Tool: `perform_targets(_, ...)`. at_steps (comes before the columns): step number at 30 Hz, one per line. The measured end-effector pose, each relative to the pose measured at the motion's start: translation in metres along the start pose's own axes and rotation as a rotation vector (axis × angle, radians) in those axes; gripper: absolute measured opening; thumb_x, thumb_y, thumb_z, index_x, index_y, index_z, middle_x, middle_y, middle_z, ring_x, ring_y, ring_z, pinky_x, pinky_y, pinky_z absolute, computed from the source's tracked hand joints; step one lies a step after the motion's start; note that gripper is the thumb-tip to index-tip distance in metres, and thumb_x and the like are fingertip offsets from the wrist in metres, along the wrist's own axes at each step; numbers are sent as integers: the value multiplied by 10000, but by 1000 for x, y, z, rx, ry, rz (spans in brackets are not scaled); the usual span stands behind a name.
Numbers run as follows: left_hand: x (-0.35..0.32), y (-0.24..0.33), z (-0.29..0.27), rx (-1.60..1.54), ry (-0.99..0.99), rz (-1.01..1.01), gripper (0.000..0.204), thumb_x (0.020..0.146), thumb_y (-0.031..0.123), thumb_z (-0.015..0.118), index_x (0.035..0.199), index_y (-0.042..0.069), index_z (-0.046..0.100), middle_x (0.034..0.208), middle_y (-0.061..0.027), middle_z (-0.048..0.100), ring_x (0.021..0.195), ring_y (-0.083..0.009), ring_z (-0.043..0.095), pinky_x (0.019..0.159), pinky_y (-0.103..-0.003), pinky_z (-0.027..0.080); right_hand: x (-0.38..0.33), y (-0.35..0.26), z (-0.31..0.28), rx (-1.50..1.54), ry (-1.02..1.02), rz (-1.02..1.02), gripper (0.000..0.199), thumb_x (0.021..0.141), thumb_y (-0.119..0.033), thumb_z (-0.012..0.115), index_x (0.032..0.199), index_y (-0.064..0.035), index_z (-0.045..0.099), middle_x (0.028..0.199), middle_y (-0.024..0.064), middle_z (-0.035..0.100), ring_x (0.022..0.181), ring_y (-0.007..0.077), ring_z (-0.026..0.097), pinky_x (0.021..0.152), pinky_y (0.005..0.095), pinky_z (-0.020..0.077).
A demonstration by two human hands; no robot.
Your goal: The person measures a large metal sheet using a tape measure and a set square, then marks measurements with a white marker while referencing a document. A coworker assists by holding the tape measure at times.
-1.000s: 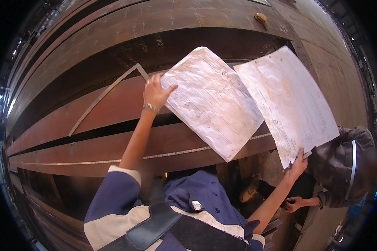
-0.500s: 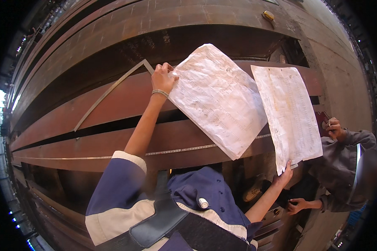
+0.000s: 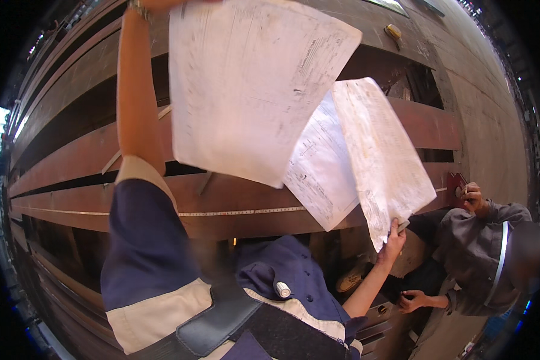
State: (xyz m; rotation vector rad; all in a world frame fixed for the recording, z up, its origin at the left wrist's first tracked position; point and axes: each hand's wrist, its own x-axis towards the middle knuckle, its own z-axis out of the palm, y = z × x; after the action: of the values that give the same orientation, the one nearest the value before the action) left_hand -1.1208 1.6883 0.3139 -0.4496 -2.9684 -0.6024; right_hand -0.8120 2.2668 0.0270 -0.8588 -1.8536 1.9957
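My left hand (image 3: 173,5), partly cut off by the top edge, grips the upper edge of a large creased paper sheet (image 3: 240,96) and holds it raised. My right hand (image 3: 393,241) pinches the lower corner of a narrower paper sheet (image 3: 383,141), which is wrinkled and stained. Between them a further printed sheet (image 3: 322,165) shows, overlapped by both. Beneath the papers, a measuring tape (image 3: 252,211) lies stretched along a reddish steel beam (image 3: 234,223). My left arm and the raised sheet cover most of a metal square (image 3: 111,162).
Long steel beams run across the view, with dark gaps between them. A yellow-and-dark hand tool (image 3: 393,32) rests on the far steel. At the right, a co-worker (image 3: 483,246) in a grey jacket crouches, one hand near a red object (image 3: 456,182).
My left hand has swung up and left, lifting the large sheet away and uncovering another printed sheet. The right hand, with its narrower sheet, has shifted slightly left.
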Motion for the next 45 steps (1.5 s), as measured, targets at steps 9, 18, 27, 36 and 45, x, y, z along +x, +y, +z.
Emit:
perform_targets(9, 59, 124, 4, 459, 80, 426, 317, 844, 268, 652, 1087, 66, 680, 1003, -98, 700, 987, -254, 653, 900, -461, 449, 8, -6, 45, -450, -248, -282, 166, 909, -80, 579, 972, 65, 629, 829, 27, 657, 761, 95, 534, 701, 276, 453)
perform_targets(18, 78, 281, 198, 495, -50, 892, 323, 840, 271, 639, 1106, 90, 677, 1040, -106, 691, 1019, -281, 641, 941, -537, 402, -6, -14, 102, -636, -312, -409, 198, 887, -128, 610, 954, 59, 608, 758, 234, 618, 664, 148, 533, 634, 344, 455)
perform_targets(27, -3, 333, 331, 316, -300, 810, 149, 830, 228, 578, 894, 159, 692, 838, -22, 692, 881, -195, 651, 786, -425, 362, -23, 4, 118, -306, -246, -265, 212, 868, -48, 580, 1046, 60, 536, 908, 112, 648, 822, 145, 584, 737, 303, 472)
perform_targets(36, 17, 282, 364, -68, -137, 961, 339, 764, 234, 717, 1100, 250, 677, 865, -11, 678, 1081, -208, 580, 950, -474, 356, -25, -1, 107, -149, -89, 94, 343, 912, -312, 626, 1002, 19, 610, 789, 13, 608, 750, 103, 560, 711, 256, 463)
perform_targets(45, 36, 85, 258, 132, -65, -121, 611, 836, 467, 637, 1328, 138, 488, 1328, -137, 508, 1226, -281, 489, 1031, -403, 393, -36, 1, 120, -391, 17, -197, 267, 849, -105, 681, 1039, 62, 596, 925, 89, 655, 829, 164, 576, 791, 308, 462)
